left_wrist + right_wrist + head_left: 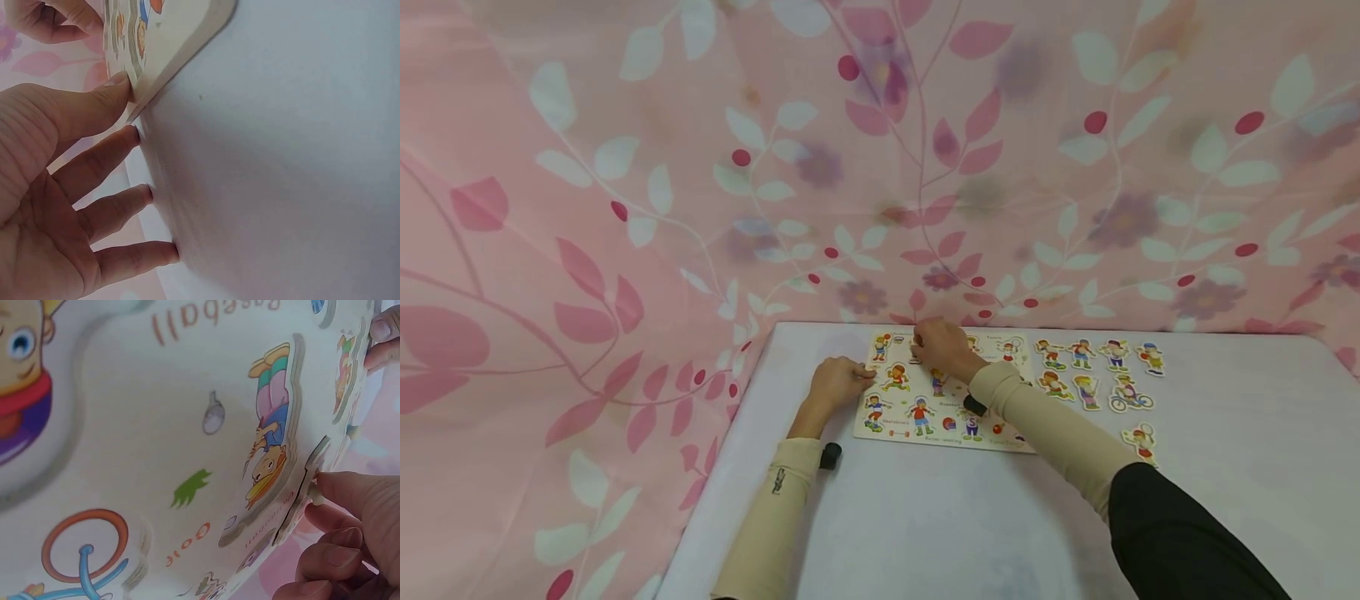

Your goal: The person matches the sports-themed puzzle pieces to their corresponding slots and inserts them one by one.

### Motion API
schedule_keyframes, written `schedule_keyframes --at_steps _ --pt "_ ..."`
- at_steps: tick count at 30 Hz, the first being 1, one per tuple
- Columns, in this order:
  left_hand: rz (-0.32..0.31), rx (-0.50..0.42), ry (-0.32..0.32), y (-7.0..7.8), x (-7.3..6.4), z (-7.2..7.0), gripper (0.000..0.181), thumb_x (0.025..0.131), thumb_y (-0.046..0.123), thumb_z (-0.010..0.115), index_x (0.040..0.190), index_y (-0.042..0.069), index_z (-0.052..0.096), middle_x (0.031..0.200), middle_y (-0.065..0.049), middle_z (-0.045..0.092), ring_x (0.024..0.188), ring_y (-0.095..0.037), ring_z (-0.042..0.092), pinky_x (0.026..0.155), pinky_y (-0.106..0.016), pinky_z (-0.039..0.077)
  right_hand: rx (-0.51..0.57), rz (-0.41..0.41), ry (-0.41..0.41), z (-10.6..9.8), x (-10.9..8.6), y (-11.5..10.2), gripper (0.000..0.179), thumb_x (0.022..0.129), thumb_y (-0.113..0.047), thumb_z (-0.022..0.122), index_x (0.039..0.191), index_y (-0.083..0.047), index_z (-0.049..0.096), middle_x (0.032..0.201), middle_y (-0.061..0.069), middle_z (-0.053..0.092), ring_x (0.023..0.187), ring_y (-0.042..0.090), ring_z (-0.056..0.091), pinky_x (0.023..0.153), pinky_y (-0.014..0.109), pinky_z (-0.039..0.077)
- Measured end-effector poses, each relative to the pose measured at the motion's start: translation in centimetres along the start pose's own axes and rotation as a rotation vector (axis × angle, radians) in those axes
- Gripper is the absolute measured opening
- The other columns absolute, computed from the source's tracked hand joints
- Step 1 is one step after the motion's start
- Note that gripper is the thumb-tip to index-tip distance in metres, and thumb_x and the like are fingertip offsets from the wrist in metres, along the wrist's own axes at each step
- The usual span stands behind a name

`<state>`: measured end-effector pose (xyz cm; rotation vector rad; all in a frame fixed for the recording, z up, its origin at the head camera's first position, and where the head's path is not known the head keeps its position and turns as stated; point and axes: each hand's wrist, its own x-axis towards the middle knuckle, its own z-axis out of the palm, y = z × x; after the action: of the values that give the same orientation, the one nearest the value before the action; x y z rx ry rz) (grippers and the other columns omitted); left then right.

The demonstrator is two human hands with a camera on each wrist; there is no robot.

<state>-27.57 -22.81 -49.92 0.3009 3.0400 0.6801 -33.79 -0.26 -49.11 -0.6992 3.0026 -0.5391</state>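
A cream puzzle board [887,425] printed with sports figures lies at the back of the white table. My left hand [837,385] is at its left edge; in the left wrist view the thumb [109,103] lies on the board's rim with the index fingertip against the side, pinching it. The other fingers reach down to the table, spread apart. Over the board's upper part, my right hand [946,346] pinches a small puzzle piece [317,495] at a cutout, mostly hidden by the fingers. Figures such as a golfer [272,425] sit in neighbouring cutouts.
Several loose figure pieces stand in rows right of the board, among them a cyclist [1129,394] and a racket player [1141,442]. A pink floral cloth [1000,208] hangs directly behind the table's back edge. My right forearm crosses the board's right side.
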Motion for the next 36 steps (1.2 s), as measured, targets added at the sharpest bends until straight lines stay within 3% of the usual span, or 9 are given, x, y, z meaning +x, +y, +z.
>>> schedule_keyframes --at_steps 5,14,23,27,36 --pt "-0.007 0.003 0.003 0.1 0.0 0.0 0.015 0.085 0.024 0.079 0.099 0.019 0.081 0.114 -0.006 0.071 0.111 -0.028 0.064 0.094 -0.043 0.048 -0.003 0.004 -0.009 0.0 -0.1 0.2 0.019 0.093 -0.024 0.068 0.077 -0.013 0.063 0.070 -0.002 0.057 0.059 0.014 0.051 0.050 0.028 0.040" --pt "-0.001 -0.006 0.001 0.4 -0.1 0.0 0.015 0.085 0.023 0.079 0.099 0.018 0.080 0.114 -0.007 0.071 0.111 -0.028 0.064 0.094 -0.042 0.049 0.024 0.031 -0.028 0.1 -0.5 0.3 0.017 0.093 -0.026 0.067 0.086 -0.011 0.066 0.074 -0.002 0.060 0.061 0.014 0.052 0.053 0.029 0.042" --pt "0.004 0.006 0.014 0.0 -0.1 0.1 0.014 0.084 0.023 0.079 0.097 0.019 0.081 0.114 -0.006 0.071 0.110 -0.028 0.065 0.093 -0.042 0.049 0.030 0.014 0.018 -0.9 -1.3 -0.3 0.019 0.093 -0.028 0.069 0.099 -0.010 0.071 0.092 0.001 0.069 0.065 0.015 0.054 0.055 0.030 0.046" --pt "0.006 0.011 0.016 0.0 -0.1 0.0 0.014 0.084 0.024 0.079 0.097 0.018 0.081 0.113 -0.007 0.072 0.110 -0.029 0.064 0.092 -0.042 0.049 0.000 0.018 0.032 -1.5 -2.0 -0.3 0.022 0.094 -0.032 0.067 0.104 -0.013 0.071 0.102 0.002 0.070 0.072 0.015 0.055 0.059 0.030 0.049" --pt "0.011 0.020 0.018 0.2 -0.1 0.1 0.014 0.084 0.024 0.079 0.097 0.019 0.081 0.113 -0.006 0.072 0.109 -0.029 0.065 0.090 -0.043 0.050 0.001 -0.008 0.044 -3.3 -4.6 0.3 0.026 0.093 -0.033 0.068 0.108 -0.012 0.071 0.105 0.004 0.071 0.073 0.014 0.058 0.057 0.030 0.049"
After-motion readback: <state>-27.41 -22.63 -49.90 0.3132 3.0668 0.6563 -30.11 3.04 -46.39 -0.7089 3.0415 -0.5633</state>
